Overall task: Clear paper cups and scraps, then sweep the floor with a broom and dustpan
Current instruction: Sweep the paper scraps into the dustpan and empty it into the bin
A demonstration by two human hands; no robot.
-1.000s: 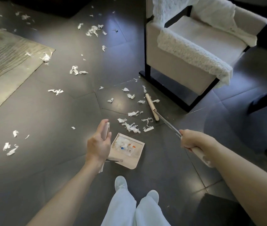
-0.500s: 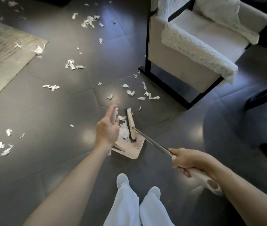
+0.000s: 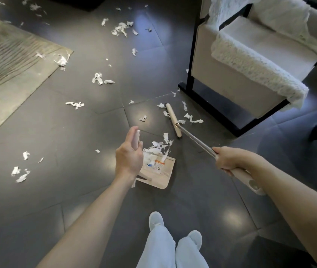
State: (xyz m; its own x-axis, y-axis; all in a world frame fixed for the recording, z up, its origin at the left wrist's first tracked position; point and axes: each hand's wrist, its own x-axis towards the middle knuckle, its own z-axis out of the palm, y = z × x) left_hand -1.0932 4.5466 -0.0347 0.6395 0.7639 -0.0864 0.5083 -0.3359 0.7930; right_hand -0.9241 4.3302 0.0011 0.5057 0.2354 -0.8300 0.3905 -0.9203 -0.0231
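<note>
A home living room: armchair [image 3: 250,74], rug [image 3: 8,64].

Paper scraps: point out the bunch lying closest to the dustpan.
The heap of scraps piled at the dustpan's open front edge, spilling into it. The scraps around the broom head and those near the rug lie apart from it.

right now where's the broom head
In the head view, the broom head lies on the floor right of centre, between the dustpan and the armchair base.
</note>
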